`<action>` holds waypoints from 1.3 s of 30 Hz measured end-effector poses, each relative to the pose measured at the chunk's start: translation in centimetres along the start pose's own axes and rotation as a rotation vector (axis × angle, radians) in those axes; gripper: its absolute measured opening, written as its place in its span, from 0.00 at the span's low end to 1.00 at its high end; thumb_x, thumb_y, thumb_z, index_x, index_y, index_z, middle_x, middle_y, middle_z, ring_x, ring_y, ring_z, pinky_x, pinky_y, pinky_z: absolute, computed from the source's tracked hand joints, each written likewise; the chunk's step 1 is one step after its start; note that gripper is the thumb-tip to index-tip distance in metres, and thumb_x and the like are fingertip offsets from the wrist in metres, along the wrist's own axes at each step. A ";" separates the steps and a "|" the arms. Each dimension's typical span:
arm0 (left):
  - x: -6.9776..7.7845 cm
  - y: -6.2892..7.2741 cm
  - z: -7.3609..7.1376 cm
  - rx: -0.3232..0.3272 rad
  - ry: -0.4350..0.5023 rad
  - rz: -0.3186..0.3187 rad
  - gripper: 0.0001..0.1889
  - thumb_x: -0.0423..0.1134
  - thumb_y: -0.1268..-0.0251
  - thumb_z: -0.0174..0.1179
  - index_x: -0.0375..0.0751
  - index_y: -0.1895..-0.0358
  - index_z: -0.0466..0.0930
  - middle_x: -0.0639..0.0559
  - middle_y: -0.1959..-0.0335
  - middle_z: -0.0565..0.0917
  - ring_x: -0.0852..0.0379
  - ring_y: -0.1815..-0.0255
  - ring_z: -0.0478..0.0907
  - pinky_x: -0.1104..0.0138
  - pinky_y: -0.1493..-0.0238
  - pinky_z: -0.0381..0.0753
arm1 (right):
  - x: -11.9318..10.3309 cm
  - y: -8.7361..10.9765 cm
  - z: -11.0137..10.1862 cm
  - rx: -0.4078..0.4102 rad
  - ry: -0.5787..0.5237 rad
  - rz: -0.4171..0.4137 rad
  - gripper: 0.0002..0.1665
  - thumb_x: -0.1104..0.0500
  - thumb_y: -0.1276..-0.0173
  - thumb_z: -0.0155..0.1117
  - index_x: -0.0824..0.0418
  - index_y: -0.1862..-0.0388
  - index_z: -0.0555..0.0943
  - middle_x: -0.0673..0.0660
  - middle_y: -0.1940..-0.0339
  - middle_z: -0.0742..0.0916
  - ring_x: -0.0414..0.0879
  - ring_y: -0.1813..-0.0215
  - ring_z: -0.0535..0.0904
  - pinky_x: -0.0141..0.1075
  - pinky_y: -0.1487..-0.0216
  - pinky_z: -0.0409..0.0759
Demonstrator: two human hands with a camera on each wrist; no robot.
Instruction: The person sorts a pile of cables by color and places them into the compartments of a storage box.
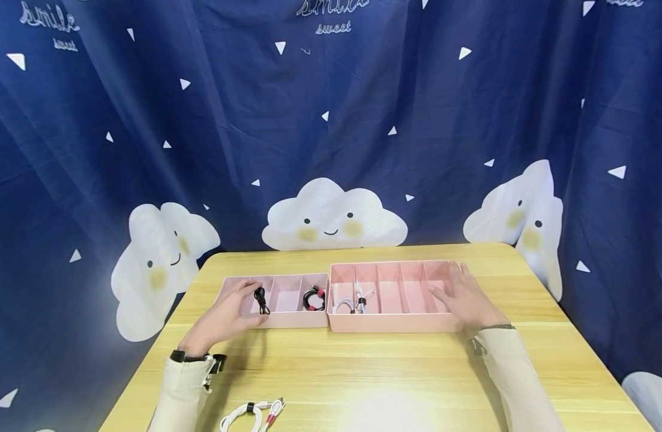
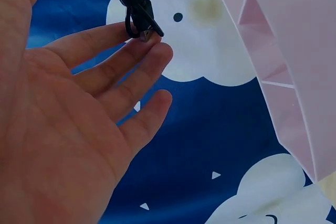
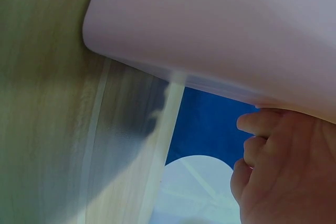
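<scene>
Fingertips and thumb of my left hand (image 1: 228, 315) hold a small bundled black cable (image 1: 261, 300) over the shallow pale pink divided box (image 1: 303, 321). In the left wrist view the black cable (image 2: 137, 3) is at the fingertips, a metal plug end showing; the thumb tip is out of that view. Another black cable with a red tie (image 1: 314, 298) lies in that box's right compartment. My right hand (image 1: 471, 300) rests at the right end of the larger pink divided box (image 1: 395, 324), thumb stretched over its rim and fingers along the outer side.
Two tied white cables, one at the left (image 1: 344, 305) and one beside it (image 1: 361, 297), occupy the larger box's left compartments. A white cable with a black tie (image 1: 255, 411) lies on the wooden table (image 1: 363, 372) near its front. A blue curtain (image 1: 331, 150) hangs behind.
</scene>
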State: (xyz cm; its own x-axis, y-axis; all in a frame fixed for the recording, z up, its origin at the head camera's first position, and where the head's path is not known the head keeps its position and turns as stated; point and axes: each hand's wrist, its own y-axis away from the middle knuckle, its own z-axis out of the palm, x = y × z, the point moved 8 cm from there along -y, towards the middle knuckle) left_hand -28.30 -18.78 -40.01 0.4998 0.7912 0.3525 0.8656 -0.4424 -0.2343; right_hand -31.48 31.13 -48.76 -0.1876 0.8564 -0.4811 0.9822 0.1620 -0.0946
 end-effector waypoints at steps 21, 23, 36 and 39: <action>0.4 -1.9 -0.7 0.032 -0.025 0.048 0.37 0.43 0.45 0.76 0.24 0.35 0.77 0.37 0.38 0.80 0.36 0.36 0.76 0.40 0.32 0.71 | 0.0 0.0 -0.2 0.005 -0.010 0.012 0.58 0.34 0.20 0.48 0.79 0.19 0.44 0.80 0.17 0.49 0.77 0.17 0.37 0.68 0.19 0.41; 0.3 -2.1 -0.6 0.030 -0.028 0.052 0.37 0.43 0.46 0.76 0.24 0.36 0.77 0.38 0.39 0.80 0.37 0.36 0.77 0.39 0.32 0.70 | -0.1 0.1 -0.2 0.004 -0.014 0.014 0.58 0.34 0.20 0.48 0.79 0.19 0.43 0.79 0.17 0.49 0.77 0.17 0.37 0.68 0.19 0.41; -0.2 -2.8 -0.2 0.021 -0.039 0.053 0.37 0.44 0.45 0.76 0.27 0.34 0.76 0.37 0.35 0.80 0.36 0.33 0.77 0.39 0.32 0.72 | -0.2 0.2 -0.2 -0.003 -0.021 0.020 0.58 0.33 0.20 0.48 0.78 0.18 0.43 0.79 0.17 0.48 0.77 0.16 0.37 0.68 0.19 0.40; -0.3 -2.9 -0.1 0.022 -0.037 0.058 0.37 0.42 0.45 0.76 0.27 0.34 0.76 0.36 0.35 0.80 0.36 0.33 0.78 0.41 0.31 0.73 | -0.2 0.2 -0.2 -0.005 -0.022 0.022 0.58 0.33 0.20 0.48 0.78 0.18 0.42 0.79 0.17 0.48 0.77 0.16 0.36 0.68 0.19 0.40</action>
State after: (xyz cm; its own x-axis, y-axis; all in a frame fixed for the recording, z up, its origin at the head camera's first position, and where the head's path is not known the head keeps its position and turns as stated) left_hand -30.96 -17.79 -39.32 0.5472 0.7796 0.3046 0.8343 -0.4788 -0.2733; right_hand -31.20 31.07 -48.52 -0.1661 0.8489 -0.5017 0.9861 0.1459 -0.0796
